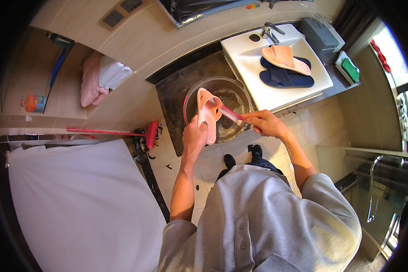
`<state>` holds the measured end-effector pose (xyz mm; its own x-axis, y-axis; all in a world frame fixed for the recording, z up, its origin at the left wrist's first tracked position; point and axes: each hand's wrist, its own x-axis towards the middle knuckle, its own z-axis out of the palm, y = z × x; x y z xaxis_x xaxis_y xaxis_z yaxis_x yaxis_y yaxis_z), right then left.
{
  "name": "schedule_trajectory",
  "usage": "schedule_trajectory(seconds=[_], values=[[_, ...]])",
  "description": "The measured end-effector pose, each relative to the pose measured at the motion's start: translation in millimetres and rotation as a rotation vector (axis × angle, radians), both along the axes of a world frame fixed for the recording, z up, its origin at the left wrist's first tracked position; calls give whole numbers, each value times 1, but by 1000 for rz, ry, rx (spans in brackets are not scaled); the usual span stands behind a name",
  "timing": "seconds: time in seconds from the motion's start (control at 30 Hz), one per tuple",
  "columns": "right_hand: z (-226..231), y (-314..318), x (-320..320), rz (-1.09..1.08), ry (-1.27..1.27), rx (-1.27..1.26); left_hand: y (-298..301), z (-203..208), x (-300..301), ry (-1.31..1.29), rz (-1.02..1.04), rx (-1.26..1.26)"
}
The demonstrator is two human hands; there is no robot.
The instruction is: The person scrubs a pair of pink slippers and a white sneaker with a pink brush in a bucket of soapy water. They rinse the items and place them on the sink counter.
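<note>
My left hand (195, 137) is closed around the heel end of a peach slipper (208, 109), held up over a basin of water (235, 97) on the dark counter. In my right hand (265, 123) is the handle of a pink brush (231, 114) with pale bristles. The brush head reaches to the slipper's strap opening; whether the bristles touch it is hard to see. On the white sink (245, 59) to the right lie another peach slipper (283, 58) and dark blue slippers (285, 77), the peach one resting partly on the blue.
A chrome faucet (271, 31) stands at the sink's back. Right of it are a grey box (321, 35) and a green sponge (350, 70). At left, a red broom (152, 135) stands beside a white-covered surface (86, 186); folded towels (109, 75) sit on a shelf. A glass door (371, 186) is at right.
</note>
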<state>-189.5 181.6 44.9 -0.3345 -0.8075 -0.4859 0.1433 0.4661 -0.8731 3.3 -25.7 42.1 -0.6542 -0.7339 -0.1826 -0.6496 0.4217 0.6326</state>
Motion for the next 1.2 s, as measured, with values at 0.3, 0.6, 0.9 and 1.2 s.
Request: schedule_trajectory(seconds=[0.3,0.6,0.9,1.2], values=[[-28,-3,17,-102,46,-89,-7,-6,10,77,-39,-56],[-27,-13,32,-66,-30,-204,4,-19,17,219,-16,-135],[-22,5,32,-181,-147,-213,16,-16,29,127,-41,-241],[-11,6,46,-191,57,-427,17,-6,32,512,61,-59]])
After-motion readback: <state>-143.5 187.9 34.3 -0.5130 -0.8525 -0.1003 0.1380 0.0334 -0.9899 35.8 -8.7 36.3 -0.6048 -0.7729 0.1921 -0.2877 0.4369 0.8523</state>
